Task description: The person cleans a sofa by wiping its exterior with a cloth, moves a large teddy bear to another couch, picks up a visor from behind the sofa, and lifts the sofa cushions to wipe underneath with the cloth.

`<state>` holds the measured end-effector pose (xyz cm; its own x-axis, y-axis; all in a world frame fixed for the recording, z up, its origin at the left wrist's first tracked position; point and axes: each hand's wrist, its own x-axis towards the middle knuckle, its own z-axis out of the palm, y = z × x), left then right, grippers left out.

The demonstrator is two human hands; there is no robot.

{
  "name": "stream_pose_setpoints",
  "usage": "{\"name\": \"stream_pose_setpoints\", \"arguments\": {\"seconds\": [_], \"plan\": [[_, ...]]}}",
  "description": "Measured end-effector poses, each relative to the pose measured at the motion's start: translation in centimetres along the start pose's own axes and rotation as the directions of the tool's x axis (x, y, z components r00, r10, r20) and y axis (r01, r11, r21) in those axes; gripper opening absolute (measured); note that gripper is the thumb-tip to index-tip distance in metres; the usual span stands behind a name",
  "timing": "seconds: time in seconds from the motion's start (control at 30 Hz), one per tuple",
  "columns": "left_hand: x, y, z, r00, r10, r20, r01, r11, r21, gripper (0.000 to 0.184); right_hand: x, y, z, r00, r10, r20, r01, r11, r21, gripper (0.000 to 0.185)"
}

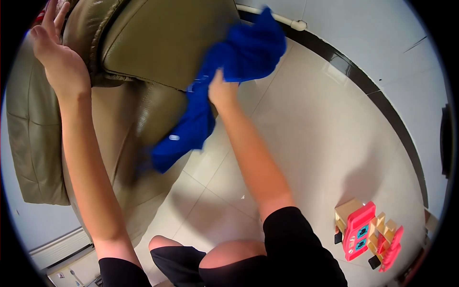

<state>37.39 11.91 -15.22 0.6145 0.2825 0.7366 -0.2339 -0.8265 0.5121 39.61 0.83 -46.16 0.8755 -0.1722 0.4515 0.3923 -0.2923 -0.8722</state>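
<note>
A bright blue cloth (189, 129) hangs bunched and blurred by motion in front of the sofa seat, with a small white mark near its lower end. My right hand (223, 89) is closed around its middle. One end spreads up to the right, and the other trails down to the left. At the upper left, my left hand (64, 67) is raised with its fingers apart and nothing in it. It is nearest to the olive-brown leather sofa (153, 43); whether it touches the leather I cannot tell.
A red and tan toy (361, 232) with blue round parts stands on the tiled floor (306, 124) at the lower right. A white pipe (272, 18) runs along the wall above a dark skirting (346, 62). My bent knees (232, 253) are at the bottom.
</note>
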Motion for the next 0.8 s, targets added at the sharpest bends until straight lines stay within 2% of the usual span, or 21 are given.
{"name": "stream_pose_setpoints", "arguments": {"seconds": [0.07,0.1,0.13,0.2,0.23,0.27,0.3,0.33,0.37,0.47,0.5,0.53,0.6,0.63,0.7,0.73,0.77,0.8], "plan": [[0.1,-0.2,0.3,0.997,-0.082,-0.016,0.081,0.994,-0.068,0.079,-4.6,4.9,1.2,0.946,0.323,0.033,-0.324,0.946,0.03,0.04],[0.0,-0.3,0.1,0.997,-0.082,-0.003,0.082,0.997,-0.012,0.078,-7.0,6.8,1.7,0.885,0.463,0.058,-0.465,0.885,0.031,0.045],[-0.2,-0.2,0.1,1.0,-0.031,0.002,0.031,0.999,0.045,0.079,-8.6,7.8,2.3,0.82,0.571,0.047,-0.572,0.809,0.136,0.049],[-0.3,0.1,0.1,0.996,0.085,0.01,-0.086,0.985,0.149,0.08,-11.4,8.2,4.3,0.673,0.727,0.135,-0.73,0.624,0.278,0.059],[-0.4,-0.4,0.1,0.993,0.117,-0.002,-0.116,0.99,0.074,0.068,-11.4,5.7,3.9,0.728,0.673,0.132,-0.67,0.658,0.344,0.057],[-0.4,-0.8,0.1,0.996,0.093,-0.012,-0.092,0.994,0.054,0.066,-10.0,2.0,2.3,0.774,0.622,0.12,-0.611,0.683,0.401,0.056],[-0.3,-1.3,0.1,0.998,0.063,-0.018,-0.063,0.997,0.033,0.064,-7.0,-2.2,0.2,0.949,0.297,0.104,-0.315,0.901,0.297,0.048],[-0.6,-1.8,0.0,0.999,0.033,-0.027,-0.033,0.999,0.015,0.062,-5.2,-4.3,-0.8,0.987,0.115,0.109,-0.139,0.958,0.249,0.048],[-1.1,-1.8,-0.2,1.0,-0.001,-0.026,0.001,1.0,0.022,0.059,-4.1,-4.7,-0.7,0.994,0.012,0.113,-0.036,0.976,0.215,0.048],[-1.3,-2.1,-0.5,0.997,0.074,-0.003,-0.073,0.989,0.13,0.054,-0.9,-3.5,-1.5,0.978,-0.196,0.07,0.186,0.974,0.127,0.046],[-1.1,-1.9,-0.4,0.998,0.053,-0.016,-0.051,0.995,0.084,0.053,-0.3,-2.6,-1.3,0.98,-0.198,0.036,0.192,0.974,0.122,0.046],[-1.1,-1.7,-0.2,0.999,0.029,-0.033,-0.028,0.999,0.037,0.052,-0.2,-1.1,-1.5,0.969,-0.142,0.201,0.119,0.986,0.12,0.045],[-1.6,-2.8,-0.5,0.998,-0.057,-0.041,0.055,0.998,-0.028,0.05,0.6,2.3,-1.4,0.97,-0.008,0.242,0.036,0.993,-0.112,0.043],[-1.6,-4.0,-0.9,0.994,-0.105,-0.04,0.103,0.993,-0.049,0.049,0.3,5.9,-0.7,0.987,0.007,0.16,0.002,0.998,-0.055,0.046],[-1.2,-4.0,-0.9,0.991,-0.122,-0.047,0.117,0.987,-0.106,0.05,0.0,16.3,4.1,0.978,0.209,0.014,-0.206,0.947,0.247,0.054],[-1.3,-3.5,-0.8,0.992,-0.12,-0.027,0.117,0.99,-0.084,0.052,0.0,18.1,4.7,0.919,0.39,0.055,-0.373,0.816,0.442,0.059],[-1.4,-2.9,-0.7,0.993,-0.118,-0.008,0.118,0.991,-0.062,0.054,0.0,19.9,5.4,0.825,0.557,0.094,-0.487,0.618,0.617,0.065],[-1.1,-2.3,-0.6,0.994,-0.111,0.009,0.111,0.993,-0.042,0.057,0.5,19.0,4.4,0.712,0.672,0.201,-0.57,0.387,0.725,0.071]]}}
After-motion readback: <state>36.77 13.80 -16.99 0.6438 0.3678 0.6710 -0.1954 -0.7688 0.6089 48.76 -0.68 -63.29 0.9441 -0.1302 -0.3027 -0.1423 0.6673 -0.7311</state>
